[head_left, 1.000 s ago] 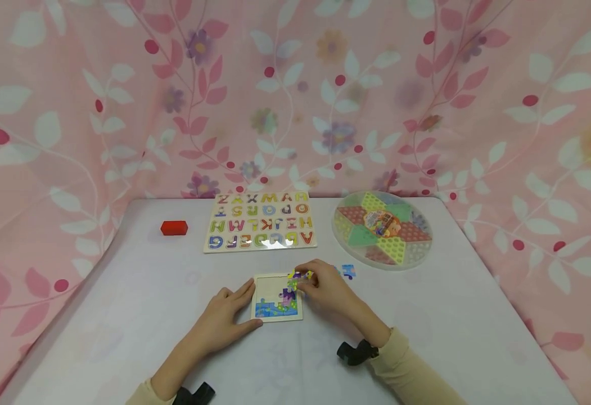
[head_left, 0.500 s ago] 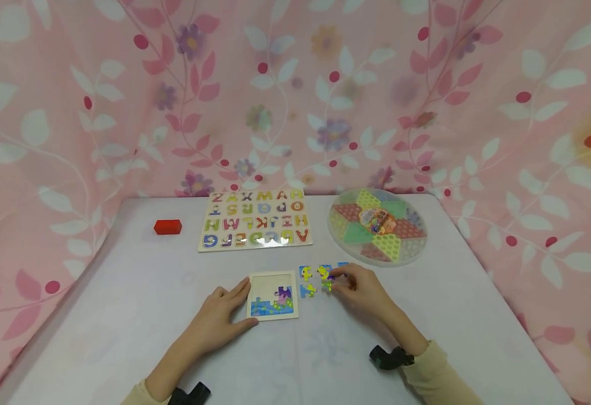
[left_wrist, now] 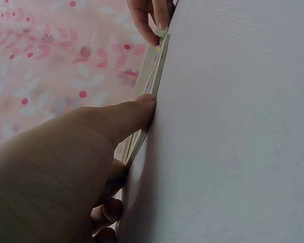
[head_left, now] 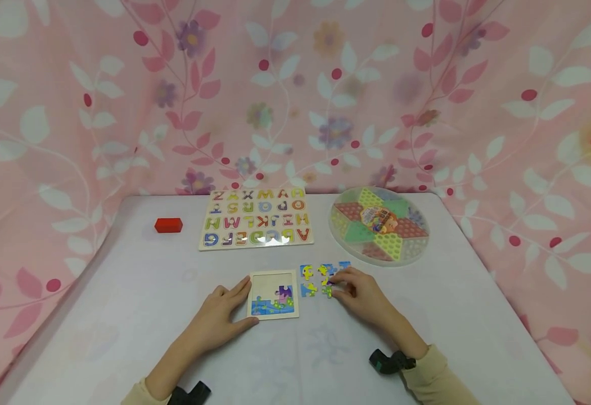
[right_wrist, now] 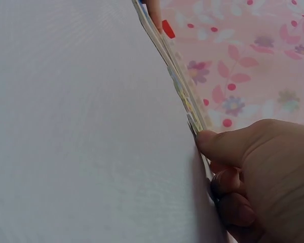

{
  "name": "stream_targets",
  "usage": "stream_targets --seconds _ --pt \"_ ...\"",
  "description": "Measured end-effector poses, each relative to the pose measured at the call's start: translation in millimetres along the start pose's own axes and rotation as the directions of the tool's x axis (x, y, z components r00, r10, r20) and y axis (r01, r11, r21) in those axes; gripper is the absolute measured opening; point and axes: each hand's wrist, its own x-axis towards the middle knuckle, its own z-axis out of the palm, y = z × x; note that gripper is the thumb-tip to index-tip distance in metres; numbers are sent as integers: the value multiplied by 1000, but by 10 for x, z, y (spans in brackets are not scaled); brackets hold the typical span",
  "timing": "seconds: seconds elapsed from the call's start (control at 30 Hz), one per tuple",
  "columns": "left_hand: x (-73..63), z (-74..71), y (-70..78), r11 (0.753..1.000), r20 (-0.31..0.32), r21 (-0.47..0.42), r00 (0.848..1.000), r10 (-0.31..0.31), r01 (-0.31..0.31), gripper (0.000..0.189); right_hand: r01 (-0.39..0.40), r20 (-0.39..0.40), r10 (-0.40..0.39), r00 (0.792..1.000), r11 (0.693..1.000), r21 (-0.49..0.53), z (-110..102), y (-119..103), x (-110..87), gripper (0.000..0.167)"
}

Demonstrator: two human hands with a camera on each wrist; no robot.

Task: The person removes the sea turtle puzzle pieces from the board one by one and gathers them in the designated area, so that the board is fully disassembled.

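Jigsaw tray (head_left: 264,286) lies centrally on the tabletop (head_left: 255,365). Left to right: one red block (head_left: 168,225); left hand (head_left: 218,318), straight fingers touching the tray; one board (head_left: 256,219), nearest row "GFEDCBA"; several loose pieces (head_left: 308,290); right hand (head_left: 365,293) pinching one puzzle piece (head_left: 327,292); one round gameboard (head_left: 379,226).

The curtain (head_left: 295,95) is leaf-patterned pink and white, the block (head_left: 168,225) red, one puzzle piece (head_left: 307,272) blue-and-yellow.

Right grip (head_left: 368,295) and green piece (head_left: 327,292) now away from the frame (head_left: 297,298), among loose pieces (head_left: 307,290)
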Motion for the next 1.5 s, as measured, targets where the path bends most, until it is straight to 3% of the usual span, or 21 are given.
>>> stream_targets --seconds 0.23,0.5,0.67,0.93,1.5 --pt "17 -25 2 1000 -11 4 1000 3 -3 88 44 -37 -45 998 999 -14 7 -29 31 26" --pt "-4 22 -4 999 17 -25 1000 -23 24 88 3 -40 -3 999 1000 -20 38 -8 -14 23" --pt "-35 27 -7 999 13 -18 999 -34 34 88 19 -35 -19 999 1000 2 62 6 -40 23" --pt "13 38 11 1000 14 -16 1000 6 -6 87 9 -49 -9 999 1000 -5 15 -5 -72 24" --pt "-14 -2 12 1000 2 -4 1000 -18 18 87 26 -26 -26 999 1000 4 14 -30 -21 23"
